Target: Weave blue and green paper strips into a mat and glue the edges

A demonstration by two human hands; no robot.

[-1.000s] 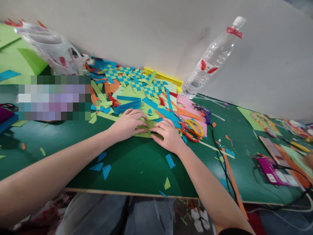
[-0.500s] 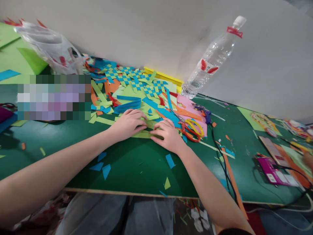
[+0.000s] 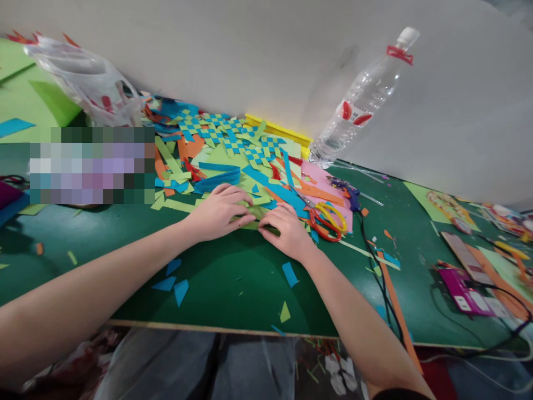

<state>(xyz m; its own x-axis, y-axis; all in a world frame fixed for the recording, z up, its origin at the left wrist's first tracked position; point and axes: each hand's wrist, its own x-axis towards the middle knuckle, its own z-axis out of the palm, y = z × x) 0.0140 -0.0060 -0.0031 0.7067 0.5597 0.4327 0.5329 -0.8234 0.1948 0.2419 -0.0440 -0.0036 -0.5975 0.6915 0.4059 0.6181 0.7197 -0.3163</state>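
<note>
A light green paper strip (image 3: pixel 259 211) lies between my two hands at the middle of the table. My left hand (image 3: pixel 225 211) is closed on its left part, thumb and fingers brought together. My right hand (image 3: pixel 288 229) grips the right part with curled fingers. Much of the strip is hidden under the fingers. Just beyond the hands are a folded blue paper strip (image 3: pixel 219 179) and several woven blue-and-green paper pieces (image 3: pixel 214 129). To the right of my right hand lie scissors (image 3: pixel 327 219) with red and yellow handles, on pink paper (image 3: pixel 325 180).
An upright plastic bottle (image 3: pixel 358 103) and a yellow tray (image 3: pixel 278 130) stand along the wall. A plastic bag (image 3: pixel 89 78) is at the back left. Black cable (image 3: pixel 377 278), an orange strip (image 3: pixel 395 305), and a purple device (image 3: pixel 462 291) lie right. Blue scraps (image 3: pixel 181 290) dot the front.
The fingers have shifted slightly on the green strip, and my right fingertips moved a little to the right. Less of the strip's near edge shows between the hands.
</note>
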